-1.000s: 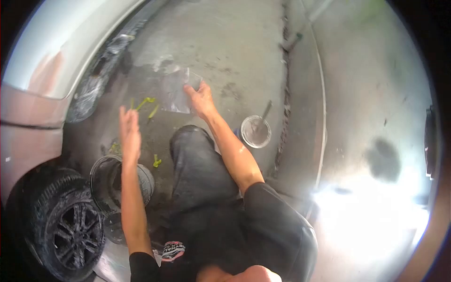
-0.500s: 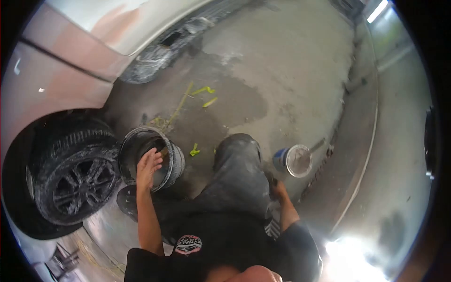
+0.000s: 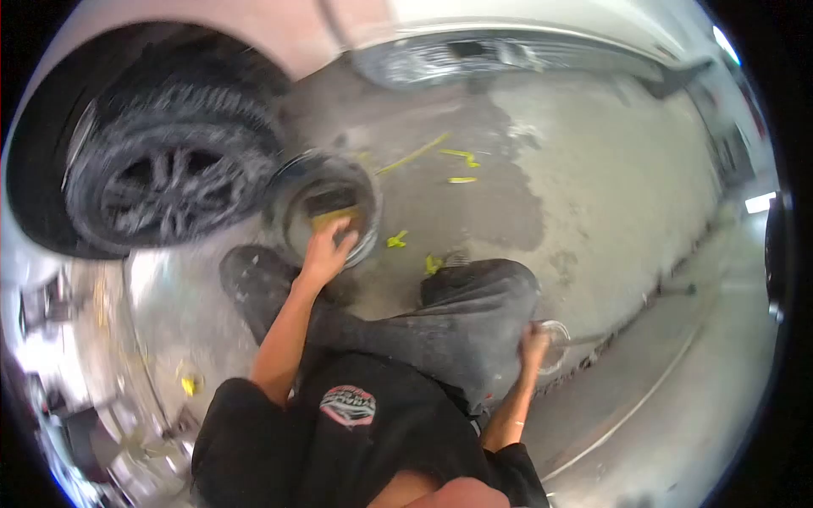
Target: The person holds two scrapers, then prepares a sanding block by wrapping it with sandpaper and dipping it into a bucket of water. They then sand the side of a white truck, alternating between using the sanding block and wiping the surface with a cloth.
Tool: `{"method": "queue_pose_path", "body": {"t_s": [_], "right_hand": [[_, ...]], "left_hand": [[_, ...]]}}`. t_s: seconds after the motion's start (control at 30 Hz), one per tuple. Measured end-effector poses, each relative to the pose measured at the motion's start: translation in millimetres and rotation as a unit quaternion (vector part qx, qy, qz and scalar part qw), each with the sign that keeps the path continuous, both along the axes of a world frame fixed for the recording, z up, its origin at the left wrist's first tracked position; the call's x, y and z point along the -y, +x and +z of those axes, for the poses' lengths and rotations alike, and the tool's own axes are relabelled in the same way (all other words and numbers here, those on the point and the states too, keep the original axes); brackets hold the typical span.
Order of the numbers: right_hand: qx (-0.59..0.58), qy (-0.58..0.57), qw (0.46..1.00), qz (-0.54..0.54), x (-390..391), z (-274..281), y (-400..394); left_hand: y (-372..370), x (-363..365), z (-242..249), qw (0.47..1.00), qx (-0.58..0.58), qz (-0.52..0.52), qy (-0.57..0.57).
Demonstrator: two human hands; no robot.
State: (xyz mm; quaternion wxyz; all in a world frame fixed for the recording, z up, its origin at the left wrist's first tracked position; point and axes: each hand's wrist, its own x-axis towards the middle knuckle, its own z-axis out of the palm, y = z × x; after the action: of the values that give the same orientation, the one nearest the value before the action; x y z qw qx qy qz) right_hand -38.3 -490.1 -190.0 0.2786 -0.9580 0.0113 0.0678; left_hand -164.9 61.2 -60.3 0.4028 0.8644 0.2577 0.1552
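Observation:
My left hand (image 3: 326,254) reaches into a dark bucket (image 3: 370,241), thumb and fingers apart. Its fingertips are at the yellow-brown edge of a dark block (image 3: 330,201) that looks like a sponge or sanding block inside the bucket. Whether they touch it I cannot make out. My right hand (image 3: 534,345), blurred, is at the near side of a small round can (image 3: 556,354) and partly covers it. A flat stick (image 3: 584,339) juts out to the right from the can. The right fingers are too smeared to show a grip.
A dusty wheel (image 3: 174,190) and the car's pinkish-white body (image 3: 305,34) are left of and beyond the bucket. Yellow tape scraps (image 3: 396,240) lie on the partly wet concrete floor (image 3: 610,186). My bent knee (image 3: 500,284) is between bucket and can.
The view has swung, so the wheel and bucket appear higher. My left hand has gone from above the bucket to the block inside. My right hand has moved from beside my knee to the can.

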Motion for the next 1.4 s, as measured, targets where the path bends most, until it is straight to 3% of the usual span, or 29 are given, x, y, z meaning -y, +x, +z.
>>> {"method": "queue_pose_path", "body": {"t_s": [0.03, 0.07, 0.13, 0.23, 0.33, 0.4, 0.47, 0.53, 0.63, 0.67, 0.77, 0.87, 0.97, 1.07, 1.17, 1.27, 1.4], "right_hand": [[-0.013, -0.039, 0.999, -0.014, -38.8, 83.8, 20.1], [0.074, 0.054, 0.995, -0.039, -21.0, 64.9, 48.6], [0.126, 0.094, 0.988, -0.010, -70.2, 162.7, 83.0], [0.222, 0.132, 0.964, 0.060, -168.1, 271.3, 96.4], [0.231, 0.217, 0.932, 0.174, -269.4, 337.9, 91.4], [0.195, 0.249, 0.907, 0.279, -332.3, 361.5, 84.5], [0.096, 0.285, 0.885, 0.355, -386.4, 363.6, 79.9], [0.170, 0.274, 0.833, 0.449, -427.9, 328.4, 83.1], [0.162, 0.185, 0.822, 0.514, -450.1, 288.9, 77.3], [0.141, 0.139, 0.839, 0.507, -448.2, 284.3, 76.6], [0.108, 0.037, 0.876, 0.469, -437.2, 287.9, 88.9], [0.128, 0.029, 0.899, 0.417, -432.9, 297.5, 101.7], [0.123, 0.033, 0.913, 0.389, -432.8, 296.6, 109.2], [0.096, 0.007, 0.921, 0.377, -431.2, 296.5, 113.2], [0.087, 0.000, 0.921, 0.380, -431.8, 297.8, 116.0], [0.076, 0.011, 0.921, 0.382, -429.7, 299.0, 116.4], [0.076, 0.021, 0.920, 0.383, -424.3, 298.6, 113.6]], "left_hand": [[-3.0, -13.9, -6.2, 0.999, 0.037, 0.035, -0.002], [-5.5, -25.3, -3.7, 0.994, 0.065, 0.091, -0.003], [-10.4, -61.8, -23.7, 0.973, 0.150, 0.150, -0.096], [-20.6, -82.1, 35.0, 0.943, 0.166, 0.186, -0.219], [-17.9, -96.6, 38.1, 0.946, 0.111, 0.183, -0.245], [-13.2, -113.6, 10.4, 0.956, -0.017, 0.139, -0.257], [-8.3, -129.0, -30.6, 0.967, -0.113, 0.093, -0.208], [-3.7, -135.3, -73.5, 0.977, -0.180, 0.035, -0.107], [6.6, -133.3, -122.0, 0.975, -0.206, -0.021, 0.083], [18.0, -138.6, -134.3, 0.962, -0.273, -0.013, 0.024], [65.3, -133.5, -124.6, 0.935, -0.326, -0.079, 0.113], [90.3, -136.8, -168.3, 0.918, -0.314, -0.098, 0.220], [101.2, -149.6, -193.1, 0.888, -0.399, -0.124, 0.192], [95.2, -171.0, -221.8, 0.895, -0.401, -0.122, 0.152], [86.8, -165.3, -177.7, 0.912, -0.388, -0.125, 0.041], [58.5, -160.5, -180.6, 0.876, -0.384, -0.291, 0.020], [59.8, -153.5, -187.4, 0.923, -0.317, -0.205, 0.075]]}}
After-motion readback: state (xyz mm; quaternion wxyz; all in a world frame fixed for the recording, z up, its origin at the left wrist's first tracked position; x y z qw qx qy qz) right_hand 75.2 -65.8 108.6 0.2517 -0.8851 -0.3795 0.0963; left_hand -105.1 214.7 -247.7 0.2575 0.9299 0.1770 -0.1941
